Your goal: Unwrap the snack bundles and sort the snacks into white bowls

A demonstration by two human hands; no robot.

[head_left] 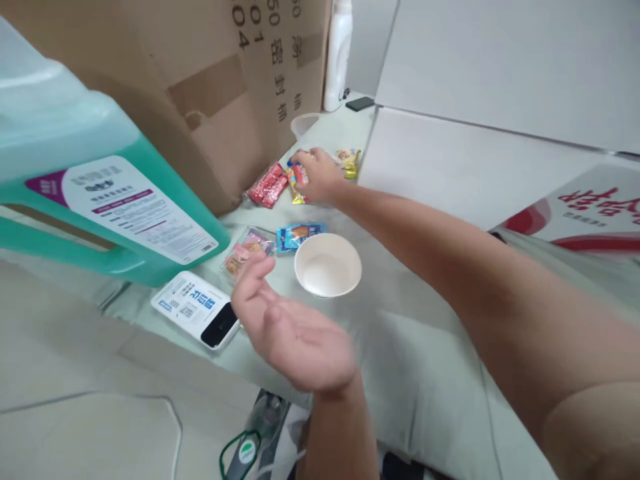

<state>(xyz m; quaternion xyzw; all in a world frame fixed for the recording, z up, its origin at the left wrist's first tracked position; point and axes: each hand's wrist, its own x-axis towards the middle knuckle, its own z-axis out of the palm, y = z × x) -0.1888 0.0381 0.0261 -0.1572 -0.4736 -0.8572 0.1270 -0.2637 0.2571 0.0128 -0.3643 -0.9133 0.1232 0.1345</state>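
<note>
My right hand (321,175) reaches across to the far side of the bed-like surface, its fingers curled over a colourful snack packet (300,176) in red, yellow and blue. Left of it lie red-wrapped snacks (270,185) in clear film; a yellow packet (351,160) is just to the right. My left hand (295,327) hovers palm up with loosely bent fingers and nothing in it. Beyond its fingertips are a pink clear-wrapped snack (250,248) and a blue snack packet (299,236). A white paper bowl (328,265) stands between both hands, with no contents visible.
A big jug of green liquid (150,193) and a cardboard box (210,87) stand at left. Near the front edge lies a white device (195,309). At the back are a clear plastic cup (304,125), a white bottle (339,60) and a dark flat object (360,104).
</note>
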